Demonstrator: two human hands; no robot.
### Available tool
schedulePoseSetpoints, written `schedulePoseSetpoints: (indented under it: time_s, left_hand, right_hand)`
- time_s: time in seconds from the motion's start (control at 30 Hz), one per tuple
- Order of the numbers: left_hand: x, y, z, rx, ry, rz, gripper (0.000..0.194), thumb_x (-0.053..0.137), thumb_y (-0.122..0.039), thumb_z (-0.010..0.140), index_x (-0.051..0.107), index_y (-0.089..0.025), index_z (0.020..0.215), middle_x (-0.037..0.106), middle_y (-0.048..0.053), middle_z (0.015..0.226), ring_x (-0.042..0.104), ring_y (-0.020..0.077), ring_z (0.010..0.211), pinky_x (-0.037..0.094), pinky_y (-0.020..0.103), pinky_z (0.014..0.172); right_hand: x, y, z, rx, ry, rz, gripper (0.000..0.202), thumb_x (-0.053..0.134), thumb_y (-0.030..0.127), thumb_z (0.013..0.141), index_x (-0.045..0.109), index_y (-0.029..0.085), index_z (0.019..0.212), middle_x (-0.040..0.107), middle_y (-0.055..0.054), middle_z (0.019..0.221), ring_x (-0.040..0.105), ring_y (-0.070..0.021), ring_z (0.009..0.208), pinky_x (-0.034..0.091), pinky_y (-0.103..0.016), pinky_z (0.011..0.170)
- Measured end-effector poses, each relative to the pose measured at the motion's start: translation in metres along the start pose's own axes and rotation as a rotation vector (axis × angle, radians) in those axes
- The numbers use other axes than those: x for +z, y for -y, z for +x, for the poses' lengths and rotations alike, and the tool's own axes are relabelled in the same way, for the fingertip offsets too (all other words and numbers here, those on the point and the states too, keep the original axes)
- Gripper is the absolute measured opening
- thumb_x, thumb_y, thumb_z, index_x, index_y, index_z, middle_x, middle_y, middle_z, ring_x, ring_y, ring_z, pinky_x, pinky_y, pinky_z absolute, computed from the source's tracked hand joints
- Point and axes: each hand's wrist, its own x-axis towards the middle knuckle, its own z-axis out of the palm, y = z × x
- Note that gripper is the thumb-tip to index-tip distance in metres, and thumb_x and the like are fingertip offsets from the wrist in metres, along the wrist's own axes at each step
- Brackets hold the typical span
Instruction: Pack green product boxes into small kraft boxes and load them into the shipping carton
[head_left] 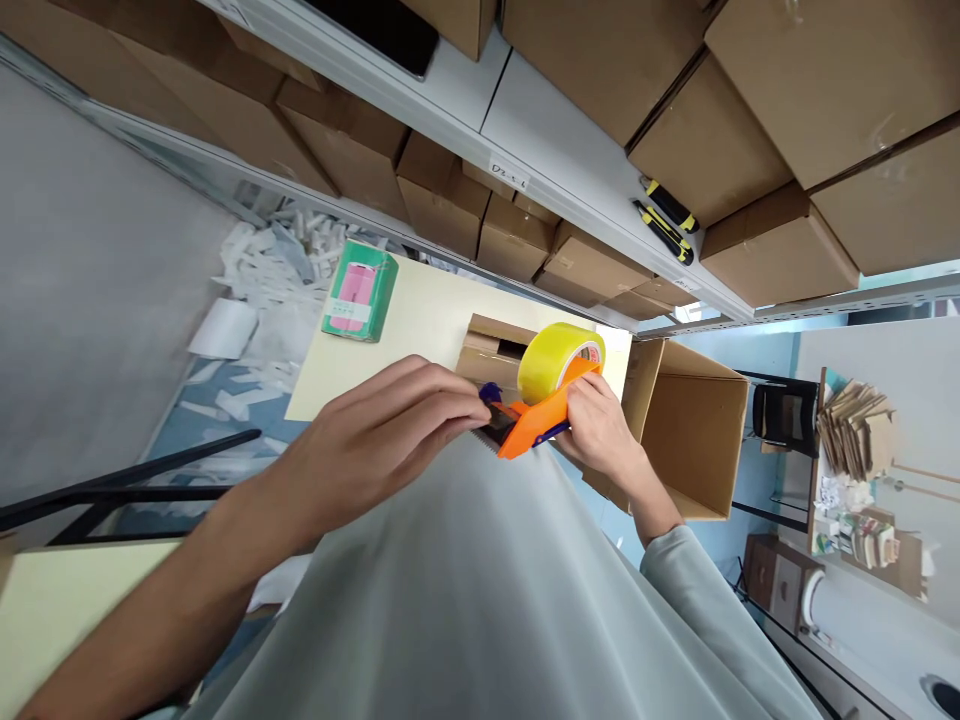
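My right hand (600, 425) is wrapped round an orange tape dispenser (538, 420), held in front of my body. A roll of yellow packing tape (551, 362) is mounted on it. At the dispenser's toothed front end, my left hand (394, 425) has its fingers closed together, with the tips pinching at the dark plate. Whether a loose tape end lies between those fingertips cannot be made out. Behind the dispenser, a brown cardboard box (480, 362) lies on the pale yellow table (424, 300), partly hidden by my hands and the roll.
A green-and-pink packet (358, 292) lies on the table's left part. To the right stands an open cardboard box (694, 430). Shelves of cartons (442, 185) run overhead, with two yellow-black utility knives (666, 220) on the shelf. White paper scraps (262, 260) are heaped at left.
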Motion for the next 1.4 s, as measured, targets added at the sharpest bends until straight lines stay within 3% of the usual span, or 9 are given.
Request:
schedulePoseSetpoints:
  time_s: [0.1, 0.2, 0.4, 0.57, 0.73, 0.9, 1.07, 1.23, 1.4]
  left_hand:
    - [0.007, 0.018, -0.014, -0.1, 0.049, -0.027, 0.017, 0.059, -0.029, 0.114, 0.074, -0.032, 0.105, 0.08, 0.0, 0.096, 0.072, 0.0195, 0.086, 0.061, 0.034, 0.08]
    - [0.014, 0.035, -0.029, -0.242, 0.109, -0.076, 0.026, 0.056, -0.041, 0.116, 0.074, -0.028, 0.101, 0.08, 0.001, 0.093, 0.072, 0.0194, 0.086, 0.061, 0.032, 0.079]
    - [0.024, 0.046, -0.049, -0.542, 0.14, -0.23, 0.034, 0.058, -0.051, 0.109, 0.075, -0.026, 0.094, 0.079, 0.004, 0.094, 0.073, 0.019, 0.08, 0.063, 0.031, 0.077]
    - [0.023, 0.07, -0.061, -0.778, 0.042, -0.297, 0.046, 0.065, -0.068, 0.104, 0.076, -0.024, 0.097, 0.079, 0.003, 0.088, 0.075, 0.019, 0.069, 0.061, 0.029, 0.064]
    - [0.017, 0.123, -0.077, -0.779, -0.02, -0.344, 0.066, 0.07, -0.084, 0.097, 0.075, -0.018, 0.094, 0.081, 0.003, 0.09, 0.072, 0.0158, 0.06, 0.06, 0.029, 0.052]
    - [0.023, 0.156, -0.075, -0.805, -0.072, -0.473, 0.062, 0.081, -0.077, 0.094, 0.078, -0.014, 0.094, 0.083, 0.003, 0.093, 0.069, 0.0102, 0.059, 0.063, 0.025, 0.054]
    - [0.032, 0.173, -0.069, -0.881, -0.115, -0.47, 0.052, 0.08, -0.065, 0.097, 0.078, -0.013, 0.096, 0.083, 0.007, 0.095, 0.064, 0.0103, 0.061, 0.064, 0.028, 0.057]
    - [0.04, 0.185, -0.063, -1.143, -0.112, -0.522, 0.03, 0.085, -0.05, 0.083, 0.079, -0.02, 0.087, 0.077, 0.008, 0.087, 0.068, 0.0203, 0.068, 0.069, 0.042, 0.072]
    - [0.046, 0.192, -0.055, -1.354, -0.12, -0.55, 0.02, 0.088, -0.038, 0.079, 0.079, -0.02, 0.084, 0.077, 0.007, 0.094, 0.07, 0.0215, 0.077, 0.07, 0.041, 0.084]
  right_hand:
    - [0.004, 0.001, -0.006, 0.012, 0.099, 0.056, 0.014, 0.051, 0.029, 0.116, 0.064, 0.023, 0.116, 0.075, -0.011, 0.101, 0.07, -0.0306, 0.098, 0.058, -0.051, 0.1]
    - [0.003, 0.004, -0.014, 0.069, 0.244, 0.155, 0.025, 0.054, 0.046, 0.119, 0.063, 0.023, 0.114, 0.076, -0.012, 0.102, 0.072, -0.0314, 0.099, 0.059, -0.052, 0.103]
    - [-0.016, 0.001, -0.014, 0.161, 0.458, 0.29, 0.036, 0.052, 0.059, 0.119, 0.059, 0.025, 0.107, 0.073, -0.006, 0.093, 0.07, -0.0269, 0.086, 0.06, -0.042, 0.085]
    - [-0.027, -0.029, -0.006, 0.197, 0.658, 0.338, 0.046, 0.052, 0.068, 0.117, 0.059, 0.027, 0.097, 0.062, 0.002, 0.072, 0.053, -0.0202, 0.059, 0.046, -0.035, 0.058]
    - [-0.037, -0.063, 0.016, 0.393, 0.861, 0.541, 0.045, 0.066, 0.069, 0.108, 0.069, 0.025, 0.102, 0.062, 0.005, 0.069, 0.047, -0.0153, 0.055, 0.039, -0.031, 0.055]
    - [-0.024, -0.08, 0.053, 0.586, 0.824, 0.542, 0.063, 0.068, 0.082, 0.097, 0.072, 0.02, 0.098, 0.061, 0.002, 0.072, 0.049, -0.0141, 0.062, 0.035, -0.029, 0.059]
    - [-0.002, -0.098, 0.078, 0.618, 0.854, 0.532, 0.072, 0.066, 0.091, 0.091, 0.068, 0.019, 0.089, 0.065, 0.0, 0.072, 0.056, -0.0146, 0.065, 0.038, -0.029, 0.062]
    - [0.021, -0.12, 0.085, 0.67, 0.882, 0.547, 0.078, 0.071, 0.098, 0.078, 0.057, 0.022, 0.075, 0.057, 0.002, 0.066, 0.053, -0.0134, 0.062, 0.038, -0.027, 0.057]
    - [0.045, -0.134, 0.078, 0.659, 0.899, 0.609, 0.078, 0.072, 0.098, 0.076, 0.06, 0.021, 0.078, 0.055, 0.003, 0.067, 0.051, -0.0132, 0.063, 0.037, -0.027, 0.058]
